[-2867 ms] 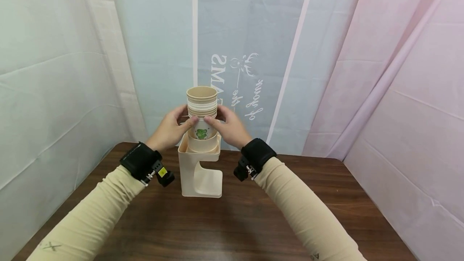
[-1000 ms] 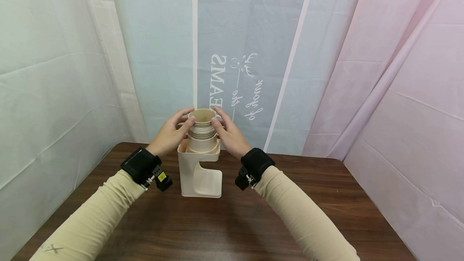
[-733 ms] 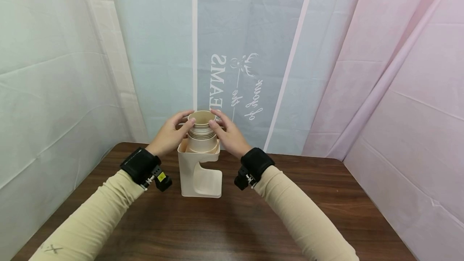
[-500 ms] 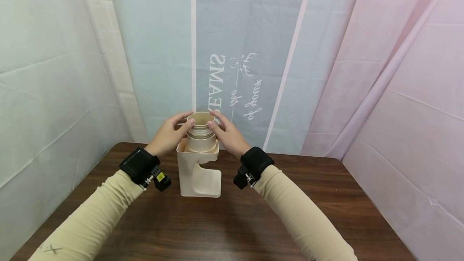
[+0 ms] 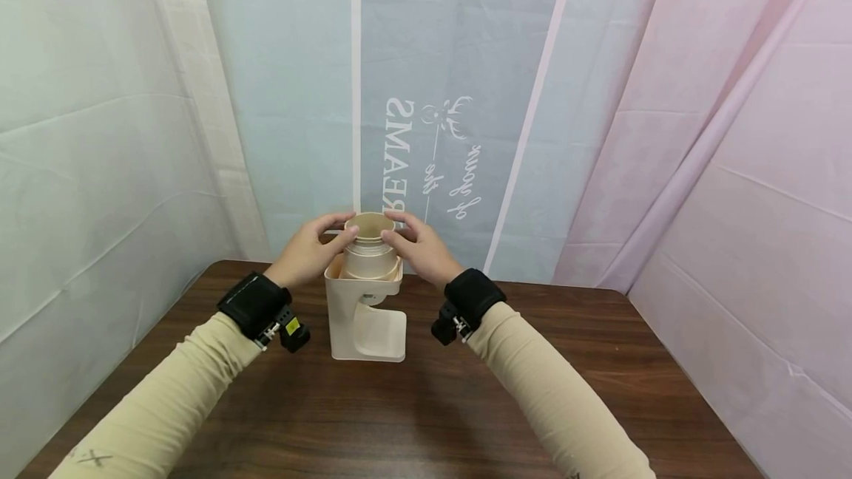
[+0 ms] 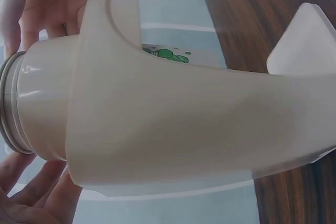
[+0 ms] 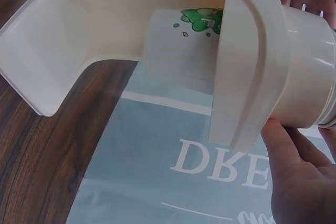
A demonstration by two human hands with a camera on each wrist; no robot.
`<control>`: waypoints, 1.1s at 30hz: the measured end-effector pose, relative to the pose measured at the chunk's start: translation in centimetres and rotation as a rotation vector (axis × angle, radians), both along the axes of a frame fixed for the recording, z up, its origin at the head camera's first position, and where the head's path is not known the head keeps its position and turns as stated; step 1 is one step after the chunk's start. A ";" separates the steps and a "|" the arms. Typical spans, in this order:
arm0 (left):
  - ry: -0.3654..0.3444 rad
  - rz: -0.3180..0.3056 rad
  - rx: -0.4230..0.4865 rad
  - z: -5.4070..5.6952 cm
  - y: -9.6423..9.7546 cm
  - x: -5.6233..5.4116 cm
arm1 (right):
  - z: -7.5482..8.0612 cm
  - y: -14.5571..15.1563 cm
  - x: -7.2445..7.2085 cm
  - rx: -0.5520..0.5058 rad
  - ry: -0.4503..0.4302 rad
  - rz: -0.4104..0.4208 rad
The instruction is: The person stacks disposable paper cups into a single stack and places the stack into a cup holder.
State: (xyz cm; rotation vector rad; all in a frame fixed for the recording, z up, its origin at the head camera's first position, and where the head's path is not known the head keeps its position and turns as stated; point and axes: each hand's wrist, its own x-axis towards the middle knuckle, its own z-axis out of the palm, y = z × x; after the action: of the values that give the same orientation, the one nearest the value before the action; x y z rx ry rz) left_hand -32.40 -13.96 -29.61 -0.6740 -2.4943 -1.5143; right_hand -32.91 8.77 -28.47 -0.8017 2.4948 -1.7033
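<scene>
A stack of paper cups (image 5: 370, 226) stands upright in the round collar (image 5: 370, 266) of a beige cup dispenser (image 5: 342, 320). My left hand (image 5: 308, 250) holds the stack's left side near the top rim, thumb in front and fingers behind. On the opposite side my right hand (image 5: 426, 250) grips the same rim in the same way. Below the collar, the lower end of a white cup (image 7: 178, 43) with a green cartoon print shows in the right wrist view. Most of the stack's length is hidden inside the collar.
The dispenser stands on a dark brown wooden table (image 5: 426, 405), towards its back edge. Behind it hangs a pale blue cloth (image 5: 459, 58) with white lettering. White and pinkish cloth walls (image 5: 752, 228) close off both sides.
The cup stack has sunk from well above the dispenser down into its collar, and both hands have come down with it. A cup's lower end now pokes out underneath.
</scene>
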 end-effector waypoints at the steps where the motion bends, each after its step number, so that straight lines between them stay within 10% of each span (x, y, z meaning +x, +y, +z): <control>1: 0.001 0.006 -0.008 -0.1 0.0 0.0 | 0.0 0.0 0.0 0.006 0.004 -0.001; 33: -0.049 0.023 -0.052 -1.0 0.5 0.2 | -0.6 0.7 -0.2 0.241 0.108 -0.009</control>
State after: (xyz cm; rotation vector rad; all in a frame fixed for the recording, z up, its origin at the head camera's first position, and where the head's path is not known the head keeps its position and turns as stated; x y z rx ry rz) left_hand -32.20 -13.45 -30.61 -0.6203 -2.5766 -1.4807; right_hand -33.08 9.44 -29.03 -0.8806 2.7078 -1.3580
